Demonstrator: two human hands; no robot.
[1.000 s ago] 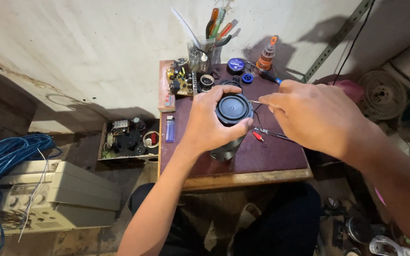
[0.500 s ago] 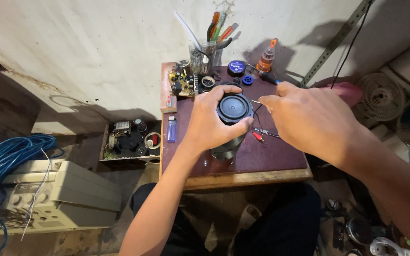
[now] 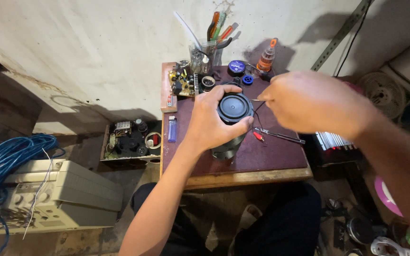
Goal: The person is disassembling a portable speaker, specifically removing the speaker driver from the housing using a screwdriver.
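Observation:
My left hand grips a round black speaker and holds it above a small dark red table. My right hand is just right of the speaker, fingers pinched on a thin wire that runs to it. Under my hands, a red clip lead and a slim metal probe lie on the tabletop.
A green circuit board, a cup of pliers and tools, a blue lighter and a tape roll sit on the table. Left on the floor: an open electronics box, a beige device, coiled blue cable.
The view has shifted slightly. My right hand has moved a little up and away from the speaker, still at the wire. The left hand keeps its grip.

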